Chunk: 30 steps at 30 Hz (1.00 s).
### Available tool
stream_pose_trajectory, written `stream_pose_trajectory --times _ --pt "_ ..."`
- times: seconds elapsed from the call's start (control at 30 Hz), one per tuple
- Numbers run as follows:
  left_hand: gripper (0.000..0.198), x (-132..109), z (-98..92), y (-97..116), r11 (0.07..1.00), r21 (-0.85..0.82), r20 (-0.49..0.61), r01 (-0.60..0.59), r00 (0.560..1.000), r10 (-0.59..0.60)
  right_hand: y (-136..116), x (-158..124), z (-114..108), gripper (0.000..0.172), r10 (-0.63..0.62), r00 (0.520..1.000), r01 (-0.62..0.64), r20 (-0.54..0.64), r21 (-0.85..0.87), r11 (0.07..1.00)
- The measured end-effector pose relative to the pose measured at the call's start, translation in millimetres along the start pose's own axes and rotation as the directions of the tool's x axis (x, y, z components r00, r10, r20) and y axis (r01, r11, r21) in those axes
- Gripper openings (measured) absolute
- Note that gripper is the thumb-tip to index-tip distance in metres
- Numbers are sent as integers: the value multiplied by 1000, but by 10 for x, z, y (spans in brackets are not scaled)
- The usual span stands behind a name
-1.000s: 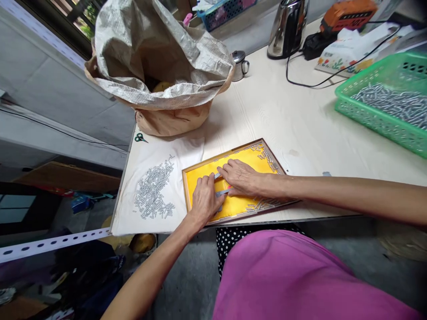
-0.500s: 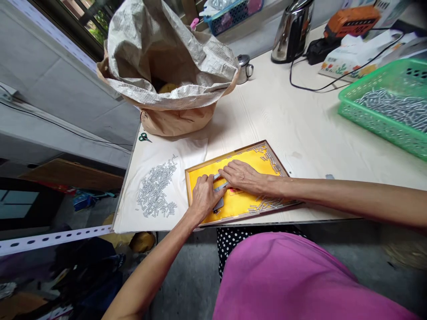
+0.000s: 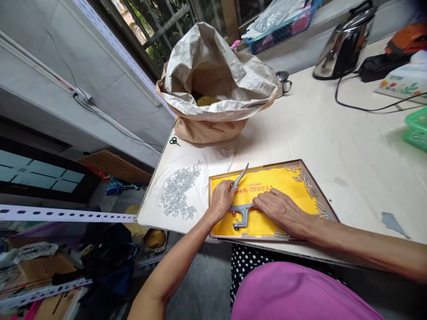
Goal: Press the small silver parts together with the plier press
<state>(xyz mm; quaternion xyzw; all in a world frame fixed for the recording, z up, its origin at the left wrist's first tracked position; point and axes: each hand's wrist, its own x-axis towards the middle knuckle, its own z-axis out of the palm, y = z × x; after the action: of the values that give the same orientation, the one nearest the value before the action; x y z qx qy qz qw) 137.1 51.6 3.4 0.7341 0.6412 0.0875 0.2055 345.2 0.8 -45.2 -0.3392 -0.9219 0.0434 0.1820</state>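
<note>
A grey plier-like hand tool [image 3: 244, 215] with a C-shaped head lies over the yellow tray, its handles spread apart. My left hand [image 3: 223, 198] is closed around it near the joint, and one handle sticks up past the fingers. My right hand [image 3: 280, 210] has its fingers curled at the tool's other handle end, palm down over the tray. The yellow-lined tray [image 3: 212, 190] has a brown rim and red lettering. Small metal pins [image 3: 305, 184] lie along its right side, and a few along the front edge. A small red piece sits by the tool's head.
A heap of metal pins [image 3: 178, 191] lies on white cloth left of the tray. Behind stand a large open sack [image 3: 213, 129] and green scissors [image 3: 174, 141]. A steel kettle [image 3: 343, 44], its cord and a green basket [image 3: 416, 131] are at the right.
The view has swung left. The tool's handles have spread, and my right hand has moved away from my left, toward the front of the tray. Fewer pins show along the tray's front edge.
</note>
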Motion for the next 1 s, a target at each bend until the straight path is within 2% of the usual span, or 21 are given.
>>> stream_pose_trajectory --times 0.1,0.17,0.23,0.3,0.43,0.57,0.67,0.8,0.9,1.0 --pt "25 78 -238 -188 1000 10 -115 -4 993 5 69 -112 -100 21 78 996 -83 37 153 985" --pt "29 179 -436 -414 990 97 -272 101 960 -71 116 -209 -125 20 122 991 -131 57 216 968" --pt "30 296 -590 -666 953 213 -345 218 929 -135 145 -304 -118 21 156 986 -168 65 249 954" --pt "29 407 -658 -885 909 321 -294 265 941 -170 154 -379 -100 21 178 982 -187 58 261 947" --pt "30 582 -605 -1118 849 480 -158 219 974 -162 160 -450 -123 18 185 982 -173 -36 214 961" --pt "33 709 -556 -1178 816 559 -90 151 989 -121 203 -430 -264 16 176 966 -156 -191 116 981" --pt "32 773 -572 -1206 798 586 -66 138 990 -123 241 -390 -377 15 176 951 -163 -254 73 984" --pt "29 768 -593 -1229 785 612 -58 97 995 -78 253 -351 -423 18 181 946 -179 -268 32 983" --pt "27 723 -592 -1238 801 593 -76 77 996 -39 254 -342 -372 20 175 950 -176 -257 20 984" --pt "26 693 -582 -1255 818 574 -31 27 999 -12 270 -348 -295 21 170 958 -172 -233 12 985"
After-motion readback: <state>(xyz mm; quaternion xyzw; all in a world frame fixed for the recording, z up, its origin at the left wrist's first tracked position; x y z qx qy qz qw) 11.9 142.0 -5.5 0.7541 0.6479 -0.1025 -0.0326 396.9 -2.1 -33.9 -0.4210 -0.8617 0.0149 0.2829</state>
